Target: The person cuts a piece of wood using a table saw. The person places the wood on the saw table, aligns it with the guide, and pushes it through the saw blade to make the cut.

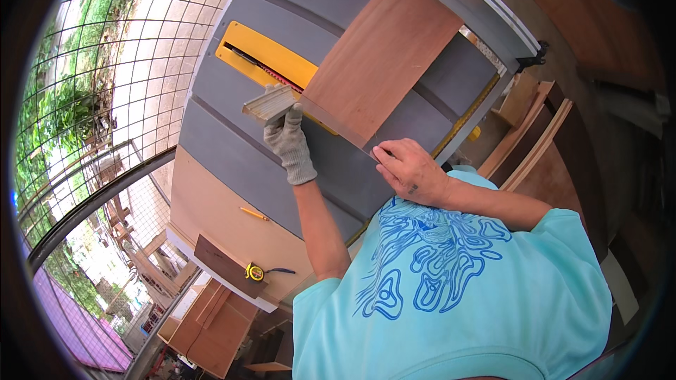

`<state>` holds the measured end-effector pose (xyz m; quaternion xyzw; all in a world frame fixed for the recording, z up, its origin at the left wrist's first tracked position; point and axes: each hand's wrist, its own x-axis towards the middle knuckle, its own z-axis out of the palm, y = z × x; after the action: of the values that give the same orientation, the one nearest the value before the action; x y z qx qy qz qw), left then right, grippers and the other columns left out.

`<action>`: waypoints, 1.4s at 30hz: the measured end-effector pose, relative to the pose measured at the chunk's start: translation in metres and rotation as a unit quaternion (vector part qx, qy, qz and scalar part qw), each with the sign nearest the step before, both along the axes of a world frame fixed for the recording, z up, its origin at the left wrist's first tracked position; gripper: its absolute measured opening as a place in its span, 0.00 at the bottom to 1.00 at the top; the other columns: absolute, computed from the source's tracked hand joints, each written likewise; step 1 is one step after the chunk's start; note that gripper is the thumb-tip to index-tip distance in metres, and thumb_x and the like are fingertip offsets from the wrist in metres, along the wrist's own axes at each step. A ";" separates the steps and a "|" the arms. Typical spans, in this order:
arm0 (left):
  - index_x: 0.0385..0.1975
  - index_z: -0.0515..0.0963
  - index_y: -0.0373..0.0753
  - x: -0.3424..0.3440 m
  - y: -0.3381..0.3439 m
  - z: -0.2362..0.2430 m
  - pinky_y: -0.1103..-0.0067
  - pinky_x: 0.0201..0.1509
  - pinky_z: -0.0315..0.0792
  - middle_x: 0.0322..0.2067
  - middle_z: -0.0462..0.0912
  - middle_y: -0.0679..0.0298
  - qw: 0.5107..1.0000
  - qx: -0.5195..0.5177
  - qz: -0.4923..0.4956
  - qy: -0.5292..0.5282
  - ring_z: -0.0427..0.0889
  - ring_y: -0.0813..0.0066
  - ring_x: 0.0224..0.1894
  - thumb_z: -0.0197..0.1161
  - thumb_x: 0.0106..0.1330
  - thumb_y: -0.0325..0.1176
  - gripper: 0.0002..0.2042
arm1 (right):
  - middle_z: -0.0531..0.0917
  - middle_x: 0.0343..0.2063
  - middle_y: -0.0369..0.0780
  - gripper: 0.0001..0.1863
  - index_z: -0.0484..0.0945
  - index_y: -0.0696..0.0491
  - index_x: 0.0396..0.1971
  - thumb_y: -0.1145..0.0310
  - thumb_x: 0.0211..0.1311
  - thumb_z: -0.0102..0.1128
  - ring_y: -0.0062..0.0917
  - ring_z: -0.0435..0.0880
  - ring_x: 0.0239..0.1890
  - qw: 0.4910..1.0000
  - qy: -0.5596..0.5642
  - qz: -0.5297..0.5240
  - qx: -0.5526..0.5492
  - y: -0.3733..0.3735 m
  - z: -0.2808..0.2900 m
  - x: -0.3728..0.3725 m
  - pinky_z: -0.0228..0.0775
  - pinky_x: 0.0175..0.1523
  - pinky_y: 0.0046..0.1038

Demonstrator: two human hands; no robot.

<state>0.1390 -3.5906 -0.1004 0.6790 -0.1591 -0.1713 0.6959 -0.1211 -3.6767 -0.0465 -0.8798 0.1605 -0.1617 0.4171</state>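
My left hand [288, 142], in a knitted grey work glove, is closed around a pale ridged block of wood [270, 104] over the table saw [232, 137]. Its thumb side is close to the left corner of a reddish-brown plywood panel [384, 56] lying on the grey saw top. Along the panel's near edge runs a thin, ruler-like strip [338, 125]. My bare right hand [414, 172] pinches at the strip's right end, by the panel's near corner; its fingers partly hide a small dark part there. Beside the panel, the red-edged saw blade [271, 72] shows in the yellow insert plate [262, 54].
A pencil [254, 214] lies on the tan board left of my arm, with a yellow tape measure [255, 272] and a dark wood piece [224, 266] nearer. A rip fence [486, 3] crosses the far right. Wood pieces [535, 144] stand at right; wire mesh [151, 49] borders the left.
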 end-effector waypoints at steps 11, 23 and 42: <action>0.63 0.77 0.30 -0.001 0.003 -0.002 0.75 0.67 0.71 0.67 0.78 0.57 1.000 -0.015 0.004 0.012 0.78 0.73 0.62 0.79 0.64 0.37 0.31 | 0.82 0.48 0.48 0.18 0.79 0.62 0.52 0.72 0.65 0.67 0.43 0.83 0.48 1.000 0.014 0.010 0.009 -0.001 0.005 0.002 0.74 0.57 0.42; 0.61 0.81 0.33 -0.001 0.004 -0.002 0.77 0.65 0.72 0.61 0.83 0.60 1.000 -0.020 -0.018 0.005 0.81 0.76 0.57 0.76 0.68 0.34 0.24 | 0.82 0.48 0.48 0.18 0.79 0.64 0.53 0.73 0.65 0.66 0.41 0.83 0.48 1.000 0.016 0.023 -0.004 -0.003 0.009 0.006 0.74 0.57 0.42; 0.67 0.74 0.37 -0.002 0.005 -0.004 0.81 0.51 0.79 0.52 0.85 0.68 1.000 0.003 -0.025 -0.017 0.82 0.84 0.46 0.75 0.69 0.38 0.29 | 0.81 0.51 0.49 0.19 0.78 0.63 0.55 0.73 0.66 0.65 0.43 0.82 0.53 0.998 0.055 0.019 0.033 -0.002 0.018 0.009 0.76 0.58 0.41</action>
<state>0.1368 -3.5852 -0.1048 0.6795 -0.1872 -0.1778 0.6868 -0.1124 -3.6787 -0.0290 -0.8760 0.1714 -0.0999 0.4396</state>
